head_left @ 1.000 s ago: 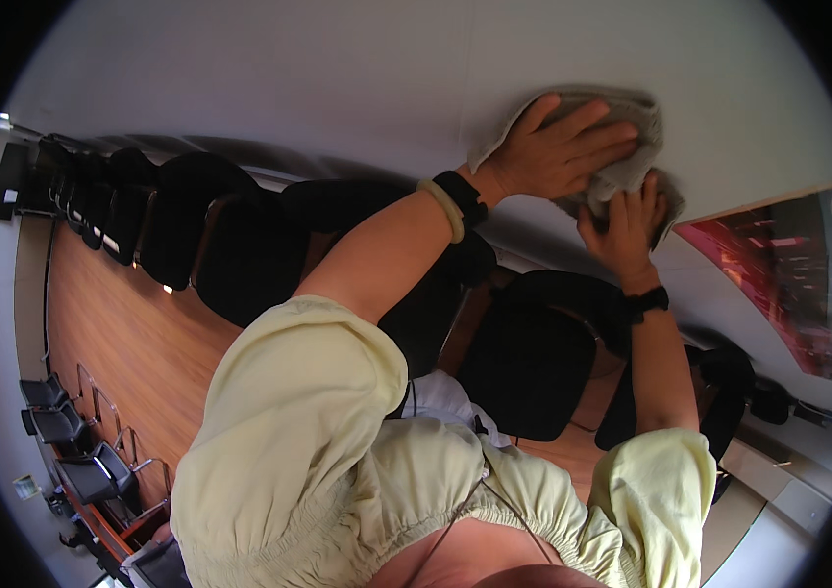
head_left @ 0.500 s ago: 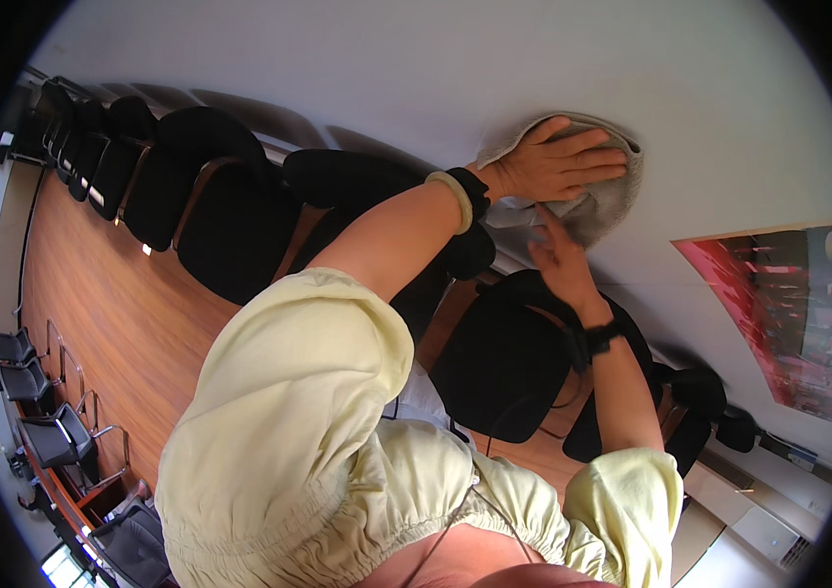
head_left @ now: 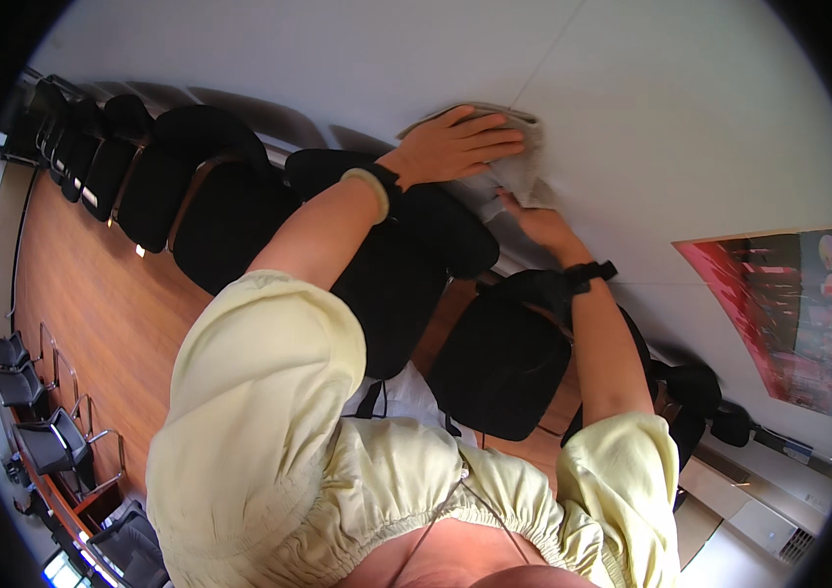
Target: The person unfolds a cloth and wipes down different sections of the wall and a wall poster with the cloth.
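A grey cloth [head_left: 532,157] lies against the white wall [head_left: 622,118]. My left hand [head_left: 455,147], with a pale bracelet and a black band at its wrist, rests flat on the cloth with its fingers stretched out. Just below the cloth's lower edge is my right hand [head_left: 543,227], wearing a black wristband [head_left: 587,276]. One of its digits points up toward the cloth; the other fingers are blurred and partly hidden, so whether they grip the edge cannot be made out.
Black chairs [head_left: 387,284] stand in a row along the wall, close under my arms. A red and dark picture panel [head_left: 779,304] hangs on the wall at right. Across the wooden floor [head_left: 93,284], more chairs [head_left: 53,441] are at the far left.
My left hand and the cloth have moved left along the wall and slightly up. The right hand has also shifted left and up, staying near the cloth's lower edge.
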The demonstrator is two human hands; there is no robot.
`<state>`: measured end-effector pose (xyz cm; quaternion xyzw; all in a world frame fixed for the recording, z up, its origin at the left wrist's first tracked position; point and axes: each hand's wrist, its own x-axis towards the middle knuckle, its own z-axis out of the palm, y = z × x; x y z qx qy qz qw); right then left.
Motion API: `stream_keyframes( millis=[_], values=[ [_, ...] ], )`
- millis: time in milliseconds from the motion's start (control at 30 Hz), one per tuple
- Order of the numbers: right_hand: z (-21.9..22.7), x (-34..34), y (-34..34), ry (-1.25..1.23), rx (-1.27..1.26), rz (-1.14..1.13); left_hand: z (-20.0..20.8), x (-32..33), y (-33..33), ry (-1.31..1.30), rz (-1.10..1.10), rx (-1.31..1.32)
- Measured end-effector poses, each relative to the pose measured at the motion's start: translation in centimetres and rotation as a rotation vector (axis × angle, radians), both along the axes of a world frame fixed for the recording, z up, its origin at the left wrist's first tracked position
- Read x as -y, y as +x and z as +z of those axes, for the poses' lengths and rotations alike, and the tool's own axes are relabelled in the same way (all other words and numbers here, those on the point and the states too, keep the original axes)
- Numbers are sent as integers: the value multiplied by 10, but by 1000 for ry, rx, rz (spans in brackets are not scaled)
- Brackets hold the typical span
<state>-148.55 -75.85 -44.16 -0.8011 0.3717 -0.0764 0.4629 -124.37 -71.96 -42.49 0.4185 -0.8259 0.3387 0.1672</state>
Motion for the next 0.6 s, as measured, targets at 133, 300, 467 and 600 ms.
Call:
stream_keyframes(
  millis=[133,300,467,600],
  values=[
    [-34,-1,29,74,-108,78,-8,-16,26,73,52,83],
    [-71,1,45,129,-272,33,-13,-26,41,93,83,49],
    [-80,-3,7,127,-188,-60,-14,-40,24,183,155,34],
    [-48,-16,-32,58,-286,-245,-13,-47,1,290,183,-26]
  ],
)
